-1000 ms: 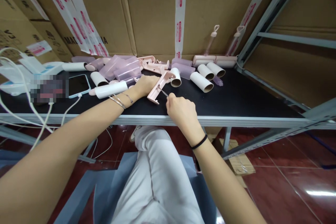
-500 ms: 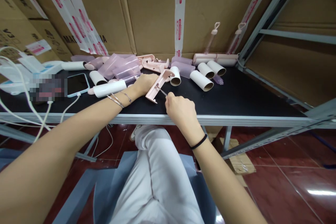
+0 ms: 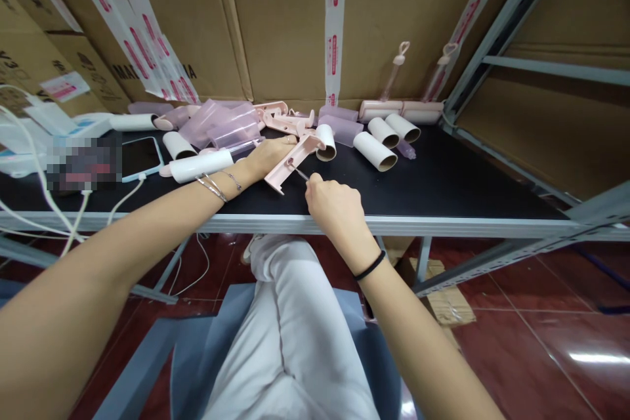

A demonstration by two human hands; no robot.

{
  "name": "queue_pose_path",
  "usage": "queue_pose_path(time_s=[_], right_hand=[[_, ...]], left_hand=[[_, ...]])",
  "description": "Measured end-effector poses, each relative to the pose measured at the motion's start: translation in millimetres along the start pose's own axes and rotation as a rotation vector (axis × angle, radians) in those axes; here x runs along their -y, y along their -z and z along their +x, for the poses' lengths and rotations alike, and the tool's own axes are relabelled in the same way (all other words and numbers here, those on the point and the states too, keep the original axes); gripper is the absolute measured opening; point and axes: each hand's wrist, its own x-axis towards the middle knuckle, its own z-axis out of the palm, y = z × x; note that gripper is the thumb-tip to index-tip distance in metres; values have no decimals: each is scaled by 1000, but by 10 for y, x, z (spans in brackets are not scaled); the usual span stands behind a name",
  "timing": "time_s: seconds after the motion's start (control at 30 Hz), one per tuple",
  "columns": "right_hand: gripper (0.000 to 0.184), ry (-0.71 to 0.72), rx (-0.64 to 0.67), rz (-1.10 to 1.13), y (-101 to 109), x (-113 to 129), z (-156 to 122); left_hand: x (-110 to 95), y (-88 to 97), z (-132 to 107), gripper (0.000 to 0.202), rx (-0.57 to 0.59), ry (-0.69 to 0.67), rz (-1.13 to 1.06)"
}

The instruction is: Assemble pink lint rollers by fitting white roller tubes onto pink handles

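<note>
The left hand (image 3: 270, 156) grips a pink bracket (image 3: 283, 174) from behind, its fingertips mostly hidden. The bracket is held tilted over the front half of the black tabletop (image 3: 457, 180), its hollow side turned toward the right hand (image 3: 335, 205). That hand is closed in a fist around a tool (image 3: 301, 174), whose thin metal shaft reaches to the bracket's inner face; the tip is too small to make out, so it may sit in a hole or on a screw

Just beyond the bracket stands a white tube (image 3: 326, 142), with more tubes (image 3: 375, 151) lying to its right. Other brackets (image 3: 284, 123) lie behind the left hand, next to a heap of clear purple sleeves (image 3: 235, 128). Farther left, a phone (image 3: 142, 157) lies with a white cable (image 3: 125, 200) plugged in
</note>
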Motion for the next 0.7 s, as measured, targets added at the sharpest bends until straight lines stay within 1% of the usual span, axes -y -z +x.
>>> queue_pose_path(time_s=[0.1, 0.2, 0.3, 0.4, 0.47, 0.57, 0.63, 0.7], right_hand=[[30, -8, 16, 1, 6, -11, 3], [31, 3, 40, 20, 23, -18, 22], [32, 14, 54, 49, 40, -1, 61], [34, 1, 54, 70, 46, 36, 99], [35, -30, 54, 75, 43, 58, 109], [33, -69, 63, 81, 34, 76, 97], [32, -74, 58, 89, 31, 80, 84], [32, -83, 48, 100, 44, 75, 83]], left_hand=[[12, 8, -22, 27, 47, 28, 120], [14, 13, -14, 26, 90, 44, 203], [-24, 24, 4, 31, 101, 44, 177], [-96, 35, 8, 42, 138, 62, 126], [-134, 30, 1, 48, 92, 141, 148], [-143, -2, -11, 51, -37, 295, 193], [-123, -25, -9, 47, -60, 343, 184], [-96, -36, 3, 41, -45, 376, 166]])
